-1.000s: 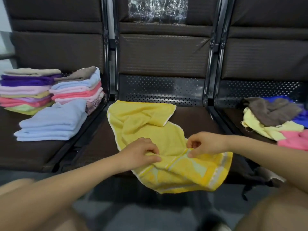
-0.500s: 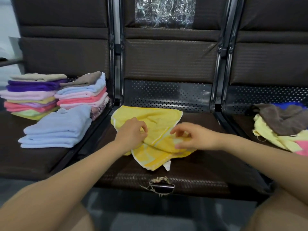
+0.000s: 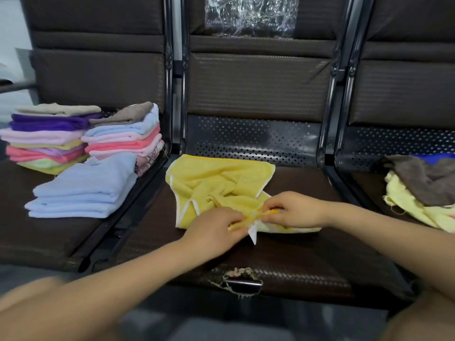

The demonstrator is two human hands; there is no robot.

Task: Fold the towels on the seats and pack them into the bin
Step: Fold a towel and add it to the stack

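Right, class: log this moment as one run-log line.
step: folding yellow towel | left hand: pinching its near edge | right hand: pinching same edge | place: middle seat | bin: not in view

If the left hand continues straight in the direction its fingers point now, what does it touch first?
Probably the right hand: the left hand points rightward along the yellow towel both pinch, fingertips nearly meeting, though depth is unclear.

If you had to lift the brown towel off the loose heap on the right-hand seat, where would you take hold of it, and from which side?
Pinch the brown crumpled towel at its raised upper-left fold, coming from above and the left. It lies on top of the pale yellow towel, so nothing pins it, and that fold stands clear of the seat.
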